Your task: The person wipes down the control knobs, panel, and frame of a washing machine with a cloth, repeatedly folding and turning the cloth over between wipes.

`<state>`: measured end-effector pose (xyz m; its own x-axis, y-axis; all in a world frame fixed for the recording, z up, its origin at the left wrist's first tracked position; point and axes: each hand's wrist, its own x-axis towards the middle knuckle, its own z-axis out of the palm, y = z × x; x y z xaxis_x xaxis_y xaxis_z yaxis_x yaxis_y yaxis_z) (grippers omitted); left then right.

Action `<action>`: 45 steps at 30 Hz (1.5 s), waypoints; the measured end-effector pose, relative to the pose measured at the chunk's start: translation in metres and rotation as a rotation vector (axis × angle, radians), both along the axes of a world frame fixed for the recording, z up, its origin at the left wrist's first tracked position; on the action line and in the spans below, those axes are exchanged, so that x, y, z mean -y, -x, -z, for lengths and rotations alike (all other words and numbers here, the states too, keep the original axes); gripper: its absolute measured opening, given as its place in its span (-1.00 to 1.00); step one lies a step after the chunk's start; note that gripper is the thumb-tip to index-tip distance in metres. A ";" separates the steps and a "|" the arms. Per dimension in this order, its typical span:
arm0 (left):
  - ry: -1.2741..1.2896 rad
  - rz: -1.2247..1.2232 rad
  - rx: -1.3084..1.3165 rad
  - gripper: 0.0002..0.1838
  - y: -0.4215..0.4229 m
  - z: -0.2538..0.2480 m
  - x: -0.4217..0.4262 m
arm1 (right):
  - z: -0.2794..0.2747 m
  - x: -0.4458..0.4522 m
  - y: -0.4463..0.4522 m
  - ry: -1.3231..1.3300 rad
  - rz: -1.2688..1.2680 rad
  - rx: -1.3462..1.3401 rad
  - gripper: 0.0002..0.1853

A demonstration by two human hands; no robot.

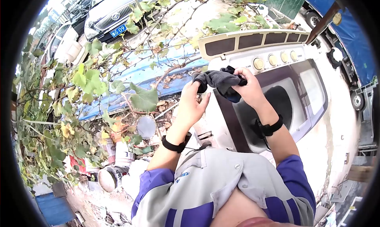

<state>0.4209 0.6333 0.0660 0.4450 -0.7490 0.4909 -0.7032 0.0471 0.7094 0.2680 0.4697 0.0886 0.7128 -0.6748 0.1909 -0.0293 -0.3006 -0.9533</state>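
A crumpled dark grey and black cloth item [220, 80], perhaps a sock, is stretched between both hands above the washing machine's left rear corner. My left hand [192, 105] holds its left end, thumb apart from the fingers. On the other end, my right hand [249, 87] is closed with the fingers pinching the fabric. Behind and to the right is a white washing machine [225, 122] with a dark round tub opening [273, 108] under my right forearm. Several cream knobs [258, 63] line its control panel. Each wrist wears a black band.
A raised panel [253, 41] stands behind the knobs. Grape vines [144, 98] spread across the left, over blue boards [130, 74]. Buckets [124, 154] sit among rubble at lower left. A parked car [114, 13] is at the back, and a blue-covered truck [356, 33] at right.
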 end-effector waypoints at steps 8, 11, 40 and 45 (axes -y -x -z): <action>0.352 -0.165 -1.108 -0.85 -0.064 0.021 -0.058 | -0.025 -0.030 -0.041 0.314 -0.063 -0.175 -0.73; 0.420 -0.154 -1.199 -0.86 -0.080 0.024 -0.080 | -0.024 -0.038 -0.045 0.128 -0.127 -0.201 -0.71; -0.310 0.336 -1.156 -0.72 -0.064 -0.029 0.095 | 0.043 0.027 0.101 0.145 0.332 -0.440 -0.71; -0.134 0.239 -0.757 -0.62 -0.038 -0.016 0.089 | 0.002 0.011 0.103 0.364 0.029 -0.380 -0.51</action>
<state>0.4587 0.5444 0.0817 0.4411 -0.8973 0.0191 -0.0109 0.0159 0.9998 0.1652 0.4590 0.0870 0.7594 -0.6336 0.1480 -0.3660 -0.6041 -0.7079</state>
